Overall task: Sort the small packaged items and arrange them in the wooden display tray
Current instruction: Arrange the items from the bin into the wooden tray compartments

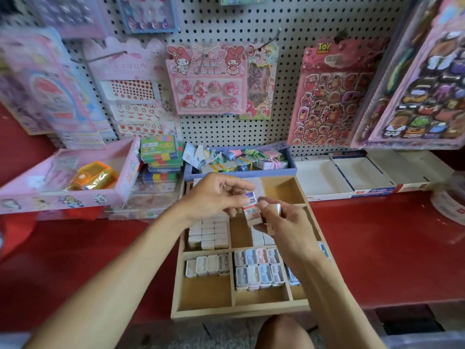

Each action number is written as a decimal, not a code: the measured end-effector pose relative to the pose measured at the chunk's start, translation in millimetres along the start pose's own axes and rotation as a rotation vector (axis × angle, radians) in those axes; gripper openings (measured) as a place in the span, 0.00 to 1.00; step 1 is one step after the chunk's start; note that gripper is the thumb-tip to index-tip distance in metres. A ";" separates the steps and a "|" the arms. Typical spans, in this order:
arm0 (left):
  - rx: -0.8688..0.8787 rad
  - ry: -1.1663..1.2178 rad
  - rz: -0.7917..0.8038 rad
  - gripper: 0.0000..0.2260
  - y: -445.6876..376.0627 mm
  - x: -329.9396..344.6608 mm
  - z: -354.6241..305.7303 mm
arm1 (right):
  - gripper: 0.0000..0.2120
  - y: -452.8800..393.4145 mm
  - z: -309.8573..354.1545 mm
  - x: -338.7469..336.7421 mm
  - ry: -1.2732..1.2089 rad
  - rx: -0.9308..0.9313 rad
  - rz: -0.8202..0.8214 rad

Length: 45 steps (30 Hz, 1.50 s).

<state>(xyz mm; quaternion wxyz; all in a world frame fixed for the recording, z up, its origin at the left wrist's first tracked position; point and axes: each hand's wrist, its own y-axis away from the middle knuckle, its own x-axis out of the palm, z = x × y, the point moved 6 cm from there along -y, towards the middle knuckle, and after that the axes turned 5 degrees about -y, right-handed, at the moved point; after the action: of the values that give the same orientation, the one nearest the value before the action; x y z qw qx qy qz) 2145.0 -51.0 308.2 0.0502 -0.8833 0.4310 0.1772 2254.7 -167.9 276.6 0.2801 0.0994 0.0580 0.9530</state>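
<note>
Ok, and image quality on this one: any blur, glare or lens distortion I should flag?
Head view: wide-angle bending bows the pegboard and tilts the edge packages; the far left packages are smeared, likely motion blur; the wooden tray and both hands, left hand and right hand, are fairly sharp; mild sheen on the sticker sheets at right; lighting is even, shadows soft.
</note>
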 end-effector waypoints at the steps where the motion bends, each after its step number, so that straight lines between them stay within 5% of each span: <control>1: -0.004 -0.017 -0.045 0.10 4.3 -11.8 -1.0 | 0.09 0.1 -0.9 1.4 -0.013 0.011 -0.012; 8: -0.066 -0.385 -0.326 0.06 18.1 -100.2 26.5 | 0.12 1.4 0.4 -2.5 0.011 0.051 0.003; 15: -0.148 -0.600 -0.328 0.08 2.6 -100.9 68.1 | 0.09 1.9 -11.9 -7.3 -0.211 0.058 -0.041; 30: 0.041 -0.896 -0.400 0.11 -20.1 -72.0 79.4 | 0.10 -0.3 -12.0 -17.0 -0.337 0.080 -0.045; 36: 0.005 -0.878 -0.339 0.12 -23.6 -77.5 79.4 | 0.18 4.2 -15.7 -23.4 -0.274 0.076 -0.087; 39: -0.116 -0.805 -0.360 0.13 -15.8 -90.3 77.8 | 0.09 9.8 -12.8 -32.7 -0.280 0.071 -0.110; 45: -0.046 -0.254 -0.553 0.07 32.4 -61.1 24.0 | 0.07 41.4 -4.7 -69.8 -0.269 -0.009 -0.177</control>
<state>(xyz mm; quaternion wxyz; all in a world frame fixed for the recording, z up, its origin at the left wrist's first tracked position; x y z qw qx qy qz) 2078.8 -20.0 309.6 0.1303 -0.9388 0.1603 0.2756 2289.5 -240.8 267.9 0.3687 0.2196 0.0244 0.9029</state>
